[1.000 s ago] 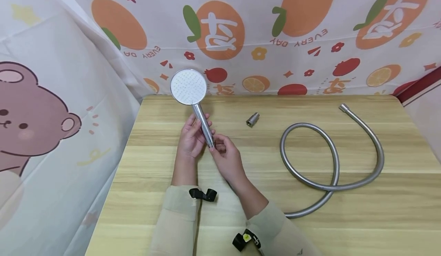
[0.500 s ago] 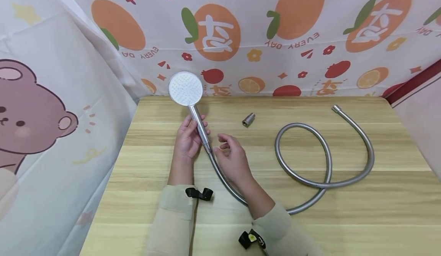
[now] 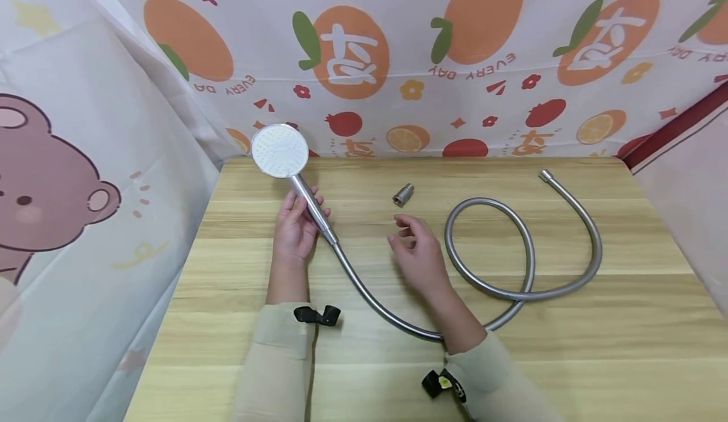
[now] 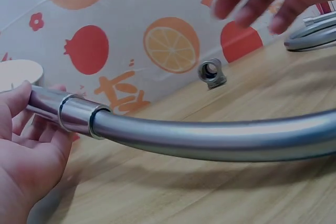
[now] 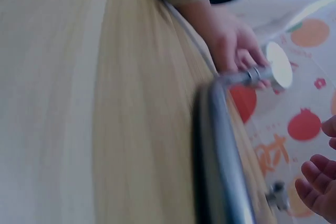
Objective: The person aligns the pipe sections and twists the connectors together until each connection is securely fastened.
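Note:
My left hand (image 3: 292, 232) grips the chrome handle of a round shower head (image 3: 280, 150), thumb on top and fingers behind. The white spray face points up at the back left. A grey metal hose (image 3: 364, 290) joins the handle's lower end; that joint shows close up in the left wrist view at the collar (image 4: 79, 115). Holding nothing, my right hand (image 3: 422, 259) hovers over the table with loosely bent fingers, just in front of a small metal threaded fitting (image 3: 403, 194). My right forearm hides a short stretch of the hose.
On the right of the wooden table (image 3: 614, 346) the hose makes a loop, its free end (image 3: 546, 175) pointing to the back. A fruit-print cloth (image 3: 421, 43) hangs along the back edge, and a bear-print cloth (image 3: 51, 201) covers the left side.
My right hand has let go of the handle's lower end and moved right, towards the fitting. The left hand and shower head have shifted slightly left in view, and the joined hose is uncovered.

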The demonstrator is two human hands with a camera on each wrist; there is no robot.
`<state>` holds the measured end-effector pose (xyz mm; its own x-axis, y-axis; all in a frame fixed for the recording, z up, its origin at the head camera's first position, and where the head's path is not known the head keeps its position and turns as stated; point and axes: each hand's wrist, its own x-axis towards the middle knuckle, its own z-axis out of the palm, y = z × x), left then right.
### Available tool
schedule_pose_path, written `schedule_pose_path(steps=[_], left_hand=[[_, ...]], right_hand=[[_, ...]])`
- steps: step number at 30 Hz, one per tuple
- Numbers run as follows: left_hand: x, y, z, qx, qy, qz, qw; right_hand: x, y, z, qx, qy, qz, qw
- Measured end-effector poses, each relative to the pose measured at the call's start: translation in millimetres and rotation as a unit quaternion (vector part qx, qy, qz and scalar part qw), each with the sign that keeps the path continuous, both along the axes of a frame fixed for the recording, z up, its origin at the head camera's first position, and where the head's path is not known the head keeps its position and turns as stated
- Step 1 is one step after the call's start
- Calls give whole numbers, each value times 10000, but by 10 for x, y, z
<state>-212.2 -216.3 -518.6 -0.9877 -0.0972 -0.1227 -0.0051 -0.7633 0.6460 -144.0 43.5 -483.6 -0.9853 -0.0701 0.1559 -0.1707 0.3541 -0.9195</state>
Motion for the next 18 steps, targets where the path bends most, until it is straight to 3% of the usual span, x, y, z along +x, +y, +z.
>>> schedule_pose_path(steps=[9, 18], left_hand=[[13, -109, 31, -282, -544, 445, 9971], [13, -64, 87, -714, -750, 525, 9932]], right_hand=[[-102, 641, -9, 390, 246, -555, 9974], [-141, 1334, -87, 940, 270, -1372, 9857]])
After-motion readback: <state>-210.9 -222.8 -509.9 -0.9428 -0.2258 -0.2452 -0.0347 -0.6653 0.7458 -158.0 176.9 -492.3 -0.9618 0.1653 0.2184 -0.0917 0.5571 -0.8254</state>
